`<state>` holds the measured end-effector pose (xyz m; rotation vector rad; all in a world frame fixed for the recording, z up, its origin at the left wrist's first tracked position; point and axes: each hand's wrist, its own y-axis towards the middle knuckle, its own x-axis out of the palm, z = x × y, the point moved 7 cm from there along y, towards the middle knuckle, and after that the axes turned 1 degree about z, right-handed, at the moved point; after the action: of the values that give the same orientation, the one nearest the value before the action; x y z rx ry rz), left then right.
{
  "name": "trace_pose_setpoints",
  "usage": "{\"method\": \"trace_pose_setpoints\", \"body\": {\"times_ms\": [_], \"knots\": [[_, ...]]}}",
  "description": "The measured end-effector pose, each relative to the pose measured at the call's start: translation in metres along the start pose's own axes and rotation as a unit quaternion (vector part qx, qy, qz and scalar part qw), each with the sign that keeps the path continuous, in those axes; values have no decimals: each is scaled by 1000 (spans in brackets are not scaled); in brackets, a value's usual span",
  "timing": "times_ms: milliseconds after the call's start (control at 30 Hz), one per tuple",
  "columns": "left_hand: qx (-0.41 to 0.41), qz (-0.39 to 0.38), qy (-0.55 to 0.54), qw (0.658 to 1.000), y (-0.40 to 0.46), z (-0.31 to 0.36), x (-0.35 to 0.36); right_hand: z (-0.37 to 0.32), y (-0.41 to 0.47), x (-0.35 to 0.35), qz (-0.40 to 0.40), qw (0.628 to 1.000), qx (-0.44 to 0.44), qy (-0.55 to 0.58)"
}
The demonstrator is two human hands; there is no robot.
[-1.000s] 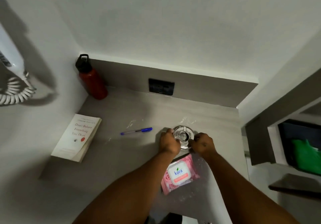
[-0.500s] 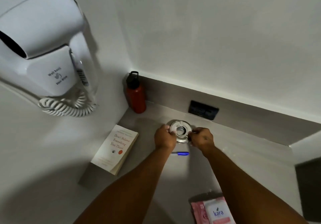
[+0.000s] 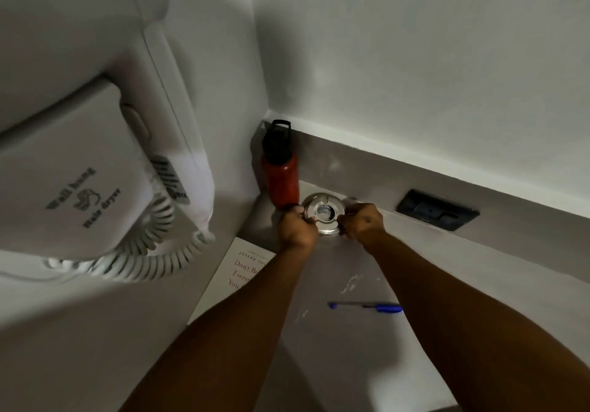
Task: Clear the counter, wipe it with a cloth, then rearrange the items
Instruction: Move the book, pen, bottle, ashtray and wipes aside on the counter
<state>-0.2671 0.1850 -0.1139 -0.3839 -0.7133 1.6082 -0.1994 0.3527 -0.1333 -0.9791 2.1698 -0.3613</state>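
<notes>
We look down into a corner where a grey counter (image 3: 344, 341) meets white walls, with a low grey backsplash running along the back. We take the red bottle (image 3: 282, 181) as our landmark: it stands upright in the very corner, black cap and carry loop on top.

Just right of the bottle's base we hold a round glass ashtray (image 3: 324, 212), clear with a notched rim and a hollow centre. Our left hand (image 3: 295, 228) grips its left edge, fingers curled over the rim and knuckles close against the bottle's foot. Our right hand (image 3: 362, 221) pinches the opposite edge, fingers curled tight. So both hands are clamped on the ashtray, one to each side. We cannot tell whether the ashtray sits on the counter or is held just above it.

Below the bottle, toward us, a white book (image 3: 238, 276) lies flat against the left wall, its cover lettering partly hidden under our left forearm. Further right of the book, well apart from the bottle, a blue pen (image 3: 367, 307) lies between our forearms, near some pale smears on the surface.

Far right of the bottle, a black socket plate (image 3: 437, 209) is set into the backsplash. Left of the bottle and higher, a white wall-hung hair dryer (image 3: 95, 162) with a coiled cord fills the near wall.
</notes>
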Motion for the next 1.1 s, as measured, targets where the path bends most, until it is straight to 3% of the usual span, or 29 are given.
{"method": "trace_pose_setpoints", "body": {"times_ms": [67, 233, 300, 333, 367, 400, 433, 533, 600, 700, 867, 1033, 1100], "knots": [[-41, -28, -58, 997, 2, -5, 6, 1, 4, 0, 6, 1000, 0, -6], [-16, -15, -26, 999, 4, -5, 2, 1, 6, 2, -7, 1000, 10, 16], [46, -5, 73, 996, 3, 1, -6, 3, 0, -5, -18, 1000, -4, 6], [120, -15, 196, 973, 0, 10, -9, 4, -4, -11, -19, 999, -31, -30], [193, -35, 343, 919, -8, 12, -10, 6, -10, -20, -19, 995, -64, -78], [264, -53, 472, 840, -17, 10, -9, 9, -19, -29, -19, 989, -91, -115], [325, -83, 533, 777, -29, 2, -9, 16, -28, -37, -27, 984, -110, -139], [426, -188, 570, 677, -76, -25, -16, 45, -54, -53, -84, 968, -138, -194], [433, -236, 599, 631, -95, -47, -23, 66, -74, -60, -148, 959, -154, -186], [422, -286, 630, 586, -113, -72, -31, 93, -99, -73, -216, 932, -192, -216], [431, -263, 691, 517, -134, -102, -45, 113, -121, -76, -185, 885, -246, -349], [410, -193, 737, 501, -150, -117, -55, 114, -135, -65, -150, 858, -265, -415], [402, -173, 743, 506, -155, -117, -65, 115, -138, -63, -162, 884, -258, -354]]}}
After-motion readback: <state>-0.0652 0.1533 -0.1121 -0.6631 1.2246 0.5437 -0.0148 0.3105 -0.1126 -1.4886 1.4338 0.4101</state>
